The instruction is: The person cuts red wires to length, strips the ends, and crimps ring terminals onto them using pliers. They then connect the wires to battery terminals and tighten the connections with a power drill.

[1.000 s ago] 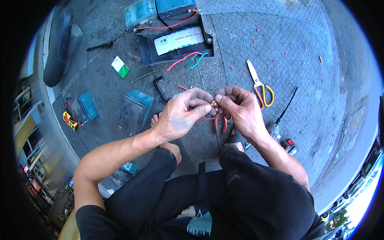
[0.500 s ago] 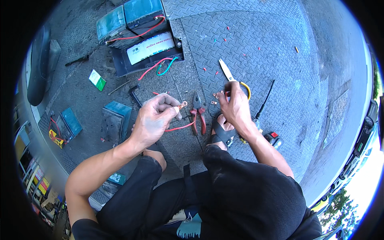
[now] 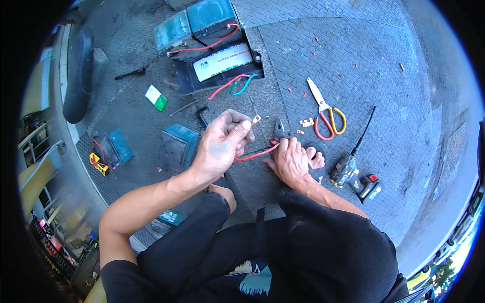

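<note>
Between thumb and fingertips, my left hand [image 3: 222, 144] pinches a small copper ring terminal [image 3: 256, 119], its ring pointing up and away. A red wire [image 3: 257, 154] runs from beneath this hand toward my right hand; whether it joins the terminal is hidden. My right hand [image 3: 291, 161] is closed over the red handles of the pliers [image 3: 280, 129], which lie on the floor with their dark jaws pointing away. Several loose copper terminals [image 3: 306, 122] lie just beyond it, beside scissors [image 3: 324, 108] with red and yellow handles.
A black case [image 3: 257, 70] holding teal-topped batteries [image 3: 209, 15] stands at the far left of centre. More batteries [image 3: 120, 146] sit at left, near a green-white packet [image 3: 156, 97]. A cordless power tool [image 3: 344, 170] and its battery pack [image 3: 369, 188] lie at right, beside my foot.
My right hand has come down from beside the scissors and loose terminals onto the pliers' handles. The left hand still holds the terminal. The whole view has shifted, moving the scene rightward.
</note>
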Demonstrator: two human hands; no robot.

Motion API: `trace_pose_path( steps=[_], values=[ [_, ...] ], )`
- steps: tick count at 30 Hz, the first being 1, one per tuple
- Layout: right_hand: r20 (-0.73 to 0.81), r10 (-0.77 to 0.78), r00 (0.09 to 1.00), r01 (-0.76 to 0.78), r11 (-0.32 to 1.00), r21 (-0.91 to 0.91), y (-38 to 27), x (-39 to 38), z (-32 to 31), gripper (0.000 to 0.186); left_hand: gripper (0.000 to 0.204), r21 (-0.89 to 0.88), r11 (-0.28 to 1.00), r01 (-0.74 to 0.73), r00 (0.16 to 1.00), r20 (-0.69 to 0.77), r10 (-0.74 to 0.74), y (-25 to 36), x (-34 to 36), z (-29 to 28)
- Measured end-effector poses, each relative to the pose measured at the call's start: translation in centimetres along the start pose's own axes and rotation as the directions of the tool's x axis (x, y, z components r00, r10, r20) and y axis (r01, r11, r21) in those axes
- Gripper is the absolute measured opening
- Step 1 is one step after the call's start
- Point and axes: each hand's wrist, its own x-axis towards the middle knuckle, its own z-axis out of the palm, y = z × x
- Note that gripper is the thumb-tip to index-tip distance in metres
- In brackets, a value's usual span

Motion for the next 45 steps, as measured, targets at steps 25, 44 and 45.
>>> trace_pose_path(
  steps=[25,44,45],
  values=[
    [-0.090,-0.212,0.973,0.218,0.723,0.656,-0.8,-1.6,-12.0,0.045,0.016,-0.327,0.945,0.029,0.995,0.100,0.004,1.6,-0.9,1.9],
    [-0.094,-0.187,0.978,0.202,0.734,0.648,-0.8,-1.2,-11.1,0.038,0.017,-0.063,0.978,-0.200,0.978,-0.066,0.196,-0.4,0.7,3.5],
    [-0.076,-0.179,0.981,0.185,0.737,0.650,-0.7,-1.3,-11.0,0.039,0.017,-0.061,0.978,-0.198,0.978,-0.075,0.194,-0.5,0.7,3.5]
  ],
)
